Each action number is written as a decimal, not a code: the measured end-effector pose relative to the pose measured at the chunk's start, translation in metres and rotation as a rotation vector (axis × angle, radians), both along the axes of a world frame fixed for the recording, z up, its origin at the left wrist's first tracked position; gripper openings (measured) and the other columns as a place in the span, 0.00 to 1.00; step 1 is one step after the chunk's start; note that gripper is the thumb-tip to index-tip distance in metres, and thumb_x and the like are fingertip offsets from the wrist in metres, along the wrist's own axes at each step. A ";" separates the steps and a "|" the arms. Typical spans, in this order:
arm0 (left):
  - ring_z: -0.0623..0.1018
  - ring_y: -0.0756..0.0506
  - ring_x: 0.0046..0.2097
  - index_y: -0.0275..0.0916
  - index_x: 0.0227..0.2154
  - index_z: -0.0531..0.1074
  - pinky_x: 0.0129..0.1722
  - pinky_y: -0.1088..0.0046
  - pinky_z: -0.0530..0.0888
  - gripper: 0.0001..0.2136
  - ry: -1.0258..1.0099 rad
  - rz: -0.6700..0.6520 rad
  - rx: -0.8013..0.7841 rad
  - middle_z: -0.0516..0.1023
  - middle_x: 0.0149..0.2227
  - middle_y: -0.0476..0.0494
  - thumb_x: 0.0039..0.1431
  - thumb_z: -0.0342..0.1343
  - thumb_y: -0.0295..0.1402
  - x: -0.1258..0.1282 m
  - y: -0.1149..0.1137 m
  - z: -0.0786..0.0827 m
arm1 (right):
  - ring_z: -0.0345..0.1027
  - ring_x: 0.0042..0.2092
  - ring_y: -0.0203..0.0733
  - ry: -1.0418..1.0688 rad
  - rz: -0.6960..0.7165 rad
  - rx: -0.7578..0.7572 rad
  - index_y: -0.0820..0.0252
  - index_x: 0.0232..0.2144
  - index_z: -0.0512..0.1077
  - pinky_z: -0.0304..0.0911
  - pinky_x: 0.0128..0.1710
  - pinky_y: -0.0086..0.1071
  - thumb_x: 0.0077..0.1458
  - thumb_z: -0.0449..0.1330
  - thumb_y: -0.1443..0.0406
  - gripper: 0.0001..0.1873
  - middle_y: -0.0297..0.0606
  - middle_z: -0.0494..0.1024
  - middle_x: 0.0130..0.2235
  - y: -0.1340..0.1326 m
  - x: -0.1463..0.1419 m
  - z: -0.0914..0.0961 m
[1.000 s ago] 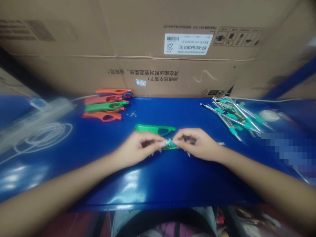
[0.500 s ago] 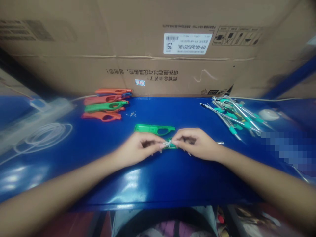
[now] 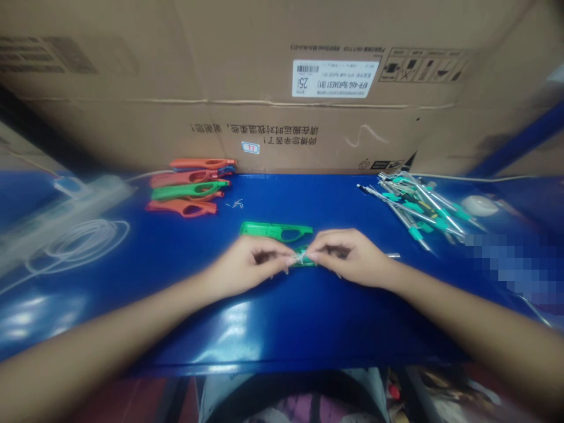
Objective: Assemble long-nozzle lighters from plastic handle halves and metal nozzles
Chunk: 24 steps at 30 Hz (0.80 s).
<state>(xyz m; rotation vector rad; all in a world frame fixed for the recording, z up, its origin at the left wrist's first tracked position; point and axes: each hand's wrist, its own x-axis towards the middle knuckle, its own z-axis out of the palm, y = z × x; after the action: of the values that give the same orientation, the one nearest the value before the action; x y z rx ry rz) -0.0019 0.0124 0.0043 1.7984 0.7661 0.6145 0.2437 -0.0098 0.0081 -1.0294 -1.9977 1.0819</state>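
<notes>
My left hand [image 3: 247,264] and my right hand [image 3: 348,255] meet at the middle of the blue table [image 3: 282,317], fingertips pinched together on a small green plastic piece with a metal spring-like part [image 3: 302,257]. A metal tip [image 3: 393,255] sticks out to the right past my right hand. Just behind the hands lies a green plastic handle shell [image 3: 277,230], flat on the table and untouched.
A stack of orange and green handle shells [image 3: 189,187] lies at the back left, with tiny metal bits [image 3: 238,204] beside it. A pile of metal blades with teal parts [image 3: 418,205] sits at the back right. Coiled white cable [image 3: 74,244] lies left. A big cardboard box [image 3: 282,88] walls the back.
Almost nothing has moved. My fingers have shifted slightly on the small green piece between them.
</notes>
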 end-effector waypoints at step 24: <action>0.77 0.51 0.27 0.33 0.40 0.81 0.25 0.80 0.72 0.10 -0.008 0.051 -0.029 0.84 0.30 0.42 0.60 0.62 0.33 0.003 -0.003 -0.001 | 0.65 0.27 0.31 0.046 -0.013 -0.092 0.64 0.33 0.78 0.59 0.24 0.25 0.59 0.63 0.61 0.11 0.38 0.77 0.30 0.000 -0.001 0.001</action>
<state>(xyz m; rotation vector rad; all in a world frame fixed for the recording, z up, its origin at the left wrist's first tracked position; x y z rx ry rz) 0.0016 0.0095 0.0036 1.7537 0.8135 0.6409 0.2426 -0.0101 0.0091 -1.0537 -1.9180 1.1902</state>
